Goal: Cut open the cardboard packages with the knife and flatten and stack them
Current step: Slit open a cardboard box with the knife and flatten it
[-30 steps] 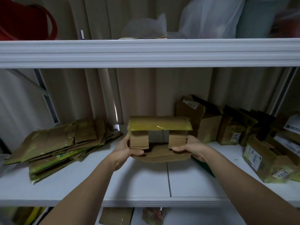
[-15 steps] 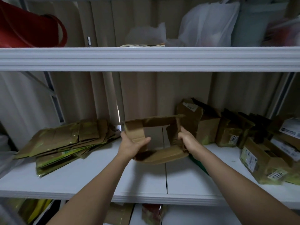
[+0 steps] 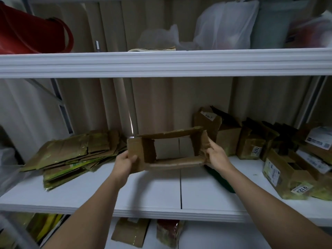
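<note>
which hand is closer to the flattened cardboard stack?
Left. The left hand grips the open box's left end, right beside the flattened stack. The right hand holds the box's far end, further away.

The opened box (image 3: 170, 150) sits between both hands above the middle shelf (image 3: 161, 196); the flattened stack (image 3: 71, 157) lies left on it; unopened packages (image 3: 269, 151) crowd right; bags (image 3: 222, 24) rest on the upper shelf (image 3: 161, 63).
</note>
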